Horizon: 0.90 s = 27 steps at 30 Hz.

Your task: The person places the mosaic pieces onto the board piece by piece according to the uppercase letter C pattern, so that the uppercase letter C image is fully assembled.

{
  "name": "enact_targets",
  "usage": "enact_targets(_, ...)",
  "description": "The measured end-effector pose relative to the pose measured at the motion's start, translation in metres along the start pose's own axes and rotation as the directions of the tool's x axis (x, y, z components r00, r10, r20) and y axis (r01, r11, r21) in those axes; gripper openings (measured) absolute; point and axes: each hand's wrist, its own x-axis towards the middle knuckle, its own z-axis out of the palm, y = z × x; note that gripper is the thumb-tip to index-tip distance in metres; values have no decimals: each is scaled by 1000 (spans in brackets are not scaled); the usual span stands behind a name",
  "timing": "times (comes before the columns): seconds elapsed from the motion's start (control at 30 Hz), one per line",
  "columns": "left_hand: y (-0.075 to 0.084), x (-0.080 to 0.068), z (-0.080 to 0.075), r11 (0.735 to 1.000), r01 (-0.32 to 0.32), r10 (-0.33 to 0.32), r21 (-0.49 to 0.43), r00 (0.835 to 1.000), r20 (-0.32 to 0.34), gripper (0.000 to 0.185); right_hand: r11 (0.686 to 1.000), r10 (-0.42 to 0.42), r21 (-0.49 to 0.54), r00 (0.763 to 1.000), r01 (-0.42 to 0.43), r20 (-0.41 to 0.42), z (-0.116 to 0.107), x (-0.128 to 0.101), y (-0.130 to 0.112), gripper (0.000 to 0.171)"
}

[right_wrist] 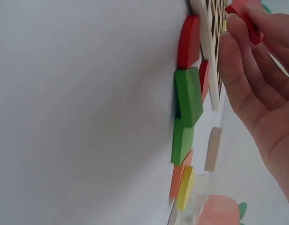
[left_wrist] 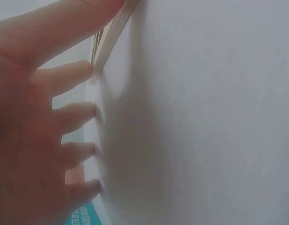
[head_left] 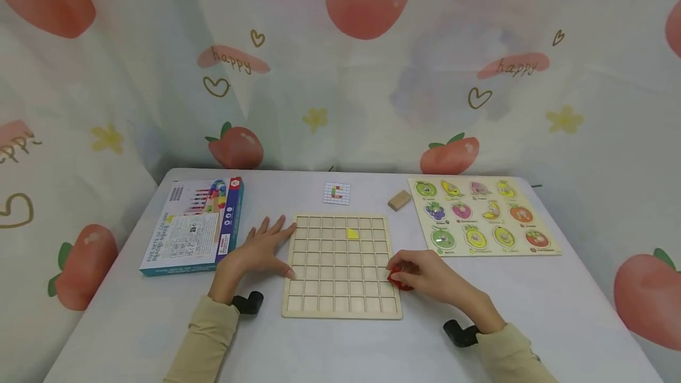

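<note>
In right hand [head_left: 425, 273]: red piece [head_left: 396, 278].

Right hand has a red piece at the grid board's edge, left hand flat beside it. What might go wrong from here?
The red piece, pinched in the right hand, may snag a slat of the grid board. The board may slide, since the left hand only rests beside it. The yellow piece could get jolted.

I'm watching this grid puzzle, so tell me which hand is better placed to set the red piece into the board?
The right hand: it already pinches the red piece at the grid board edge. The left hand lies flat, steadying the board's left side.
</note>
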Motion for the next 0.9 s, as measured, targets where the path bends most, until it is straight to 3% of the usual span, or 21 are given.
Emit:
enact_targets(0.37, -1, -1, -1, 1000, 0, 0, 6, 1000, 1, 113, 999, 21, 47, 997, -18, -69, 5, 33, -14, 15)
enact_targets(0.6, -1, 1, 0, 1000, -1, 1, 6, 1000, -2, 113, 994, 54, 93, 996, -48, -65, 6, 52, -23, 24)
enact_targets(0.9, -1, 2, 0, 1000, 5, -5, 2, 1000, 4, 113, 994, 79, 80, 993, -72, -87, 9, 76, -27, 32)
